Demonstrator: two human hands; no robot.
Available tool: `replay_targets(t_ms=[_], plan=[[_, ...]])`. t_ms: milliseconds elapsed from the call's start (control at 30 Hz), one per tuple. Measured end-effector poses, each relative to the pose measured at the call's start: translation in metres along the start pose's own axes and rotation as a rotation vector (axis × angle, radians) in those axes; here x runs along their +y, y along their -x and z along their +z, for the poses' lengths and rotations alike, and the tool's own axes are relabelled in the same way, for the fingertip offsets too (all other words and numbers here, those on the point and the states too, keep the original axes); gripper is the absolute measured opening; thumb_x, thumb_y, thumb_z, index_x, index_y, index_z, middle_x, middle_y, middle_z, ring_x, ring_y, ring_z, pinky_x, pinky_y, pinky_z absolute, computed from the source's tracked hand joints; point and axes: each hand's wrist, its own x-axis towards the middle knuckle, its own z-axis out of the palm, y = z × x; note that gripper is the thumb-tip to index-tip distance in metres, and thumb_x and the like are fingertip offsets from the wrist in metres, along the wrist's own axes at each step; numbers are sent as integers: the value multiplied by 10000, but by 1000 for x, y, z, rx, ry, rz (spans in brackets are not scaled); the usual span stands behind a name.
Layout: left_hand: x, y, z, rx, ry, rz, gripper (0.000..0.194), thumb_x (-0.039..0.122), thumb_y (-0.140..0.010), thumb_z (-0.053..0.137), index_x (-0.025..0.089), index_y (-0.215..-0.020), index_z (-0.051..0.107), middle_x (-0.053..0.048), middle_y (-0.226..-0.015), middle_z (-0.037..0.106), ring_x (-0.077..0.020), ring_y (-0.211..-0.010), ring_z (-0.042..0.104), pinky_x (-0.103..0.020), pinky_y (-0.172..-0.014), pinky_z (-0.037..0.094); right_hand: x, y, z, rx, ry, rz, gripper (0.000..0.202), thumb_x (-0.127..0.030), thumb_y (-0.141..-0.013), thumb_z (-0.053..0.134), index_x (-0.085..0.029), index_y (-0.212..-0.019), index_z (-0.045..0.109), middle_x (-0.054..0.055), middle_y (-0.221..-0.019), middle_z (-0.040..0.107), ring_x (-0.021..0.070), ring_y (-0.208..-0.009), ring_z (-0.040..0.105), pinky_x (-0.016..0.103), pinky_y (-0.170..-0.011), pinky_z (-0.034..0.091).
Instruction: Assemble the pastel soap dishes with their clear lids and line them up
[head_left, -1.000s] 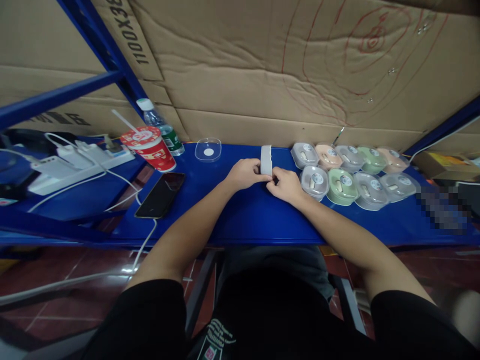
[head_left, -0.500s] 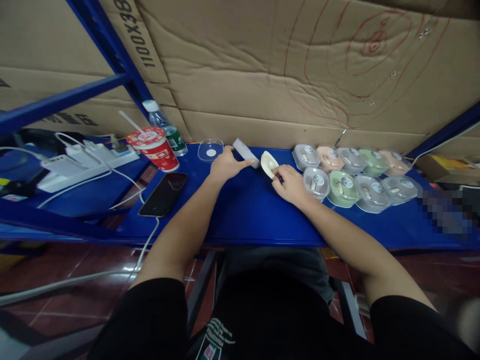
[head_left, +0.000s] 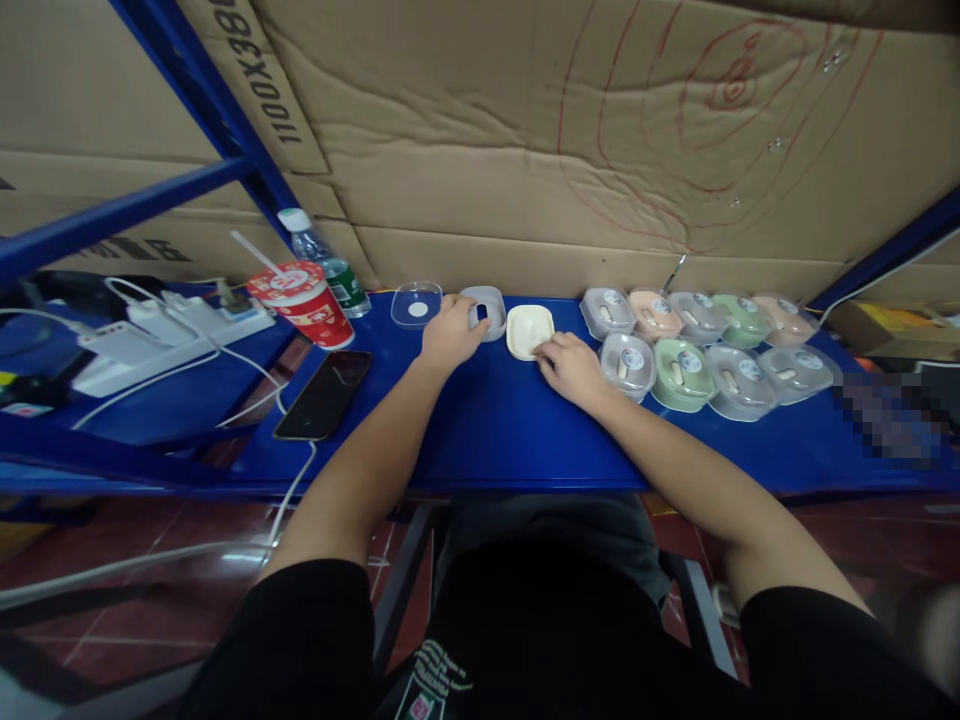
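Note:
A grey rounded-square plastic piece [head_left: 491, 302] lies flat at the back of the blue table, with a hole showing dark blue. My left hand [head_left: 452, 338] has its thumb and fingers closed on its left and near side. Right beside it rests a cream shallow dish [head_left: 529, 325], hollow side up. At its near right corner, my right hand [head_left: 571, 368] pinches the rim. A clear lid [head_left: 417, 304] with a round white sticker lies just left of my left hand.
Several lidded plastic boxes in grey, pink and green, such as a green box [head_left: 683, 374], stand in two rows at right. A phone [head_left: 324, 396], red paper cup [head_left: 304, 305], water bottle [head_left: 330, 262] and power strip [head_left: 176, 345] are at left. Cardboard [head_left: 480, 160] walls the back.
Both the grey piece and the cream dish were tilted up and apart. Now they lie flat on the table side by side, my hands still on them.

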Motion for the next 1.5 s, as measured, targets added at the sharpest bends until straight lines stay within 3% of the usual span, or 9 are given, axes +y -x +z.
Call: replay_targets(t_ms=[200, 467, 733, 867, 967, 1133, 1233, 1367, 1500], plan=[[11, 5, 8, -79, -63, 229, 413, 433, -995, 652, 218, -1345, 690, -103, -1434, 685, -304, -1325, 645, -424, -1150, 504, -8, 0, 0, -105, 21, 30, 553, -316, -1039, 568, -143, -1564, 557, 157, -1472, 685, 345, -1278, 634, 482, -1089, 486], [5, 3, 6, -89, -227, 77, 447, 463, -994, 660, 203, -1356, 700, -150, -1344, 732, -354, -1247, 692, -466, -1051, 553, -9, 4, -7, -64, 34, -14, 543, -376, -1018, 624, -147, -1510, 604, 165, -1537, 637, 356, -1418, 577, 560, -1246, 354], [4, 1, 6, -60, -205, 13, 421, 447, -977, 689, 195, -1311, 728, -160, -1326, 728, -361, -1234, 694, -479, -1036, 557, -12, 4, -7, -130, 1, 20, 635, -407, -1026, 618, -135, -1588, 505, 186, -1630, 541, 366, -1514, 492, 624, -1285, 306], [3, 0, 6, -24, -182, 22, 422, 446, -967, 703, 196, -1306, 728, -155, -1358, 712, -353, -1233, 690, -472, -1042, 558, -13, 7, -28, -100, 58, 13, 642, -455, -1021, 620, -176, -1590, 513, 179, -1632, 538, 387, -1541, 450, 680, -1306, 222], [4, 0, 7, 9, -135, 45, 415, 448, -968, 699, 196, -1297, 731, -146, -1350, 712, -341, -1228, 689, -460, -1044, 556, -4, 11, -52, -80, 144, 166, 702, -541, -1001, 627, -194, -1599, 508, 202, -1695, 441, 511, -1588, 316, 850, -1224, 164], [9, 2, 8, 9, -65, 146, 390, 443, -980, 684, 210, -1290, 726, -121, -1363, 711, -315, -1255, 668, -439, -1080, 526, 12, 16, -74, -252, 158, 367, 851, -667, -941, 658, -222, -1638, 459, 228, -1697, 425, 604, -1539, 340, 882, -1112, 325], [11, 3, 11, -19, -36, 226, 372, 427, -976, 696, 198, -1267, 734, -122, -1334, 722, -303, -1245, 669, -429, -1070, 522, 2, 19, -73, -303, 125, 287, 828, -634, -942, 674, -222, -1631, 471, 220, -1678, 462, 583, -1527, 385, 840, -1107, 391], [10, 3, 14, -25, 19, 334, 327, 394, -978, 693, 198, -1235, 744, -112, -1243, 747, -259, -1128, 705, -400, -998, 542, -21, 20, -71, -252, -20, -86, 768, -502, -964, 712, -221, -1633, 461, 175, -1706, 439, 422, -1569, 415, 683, -1260, 349], [10, 4, 13, -25, 69, 384, 296, 404, -1001, 647, 224, -1212, 749, -88, -1210, 760, -223, -1042, 713, -379, -949, 547, -23, 21, -67, -241, -60, -195, 806, -498, -908, 790, -255, -1615, 488, 150, -1736, 394, 425, -1612, 330, 753, -1283, 229]])
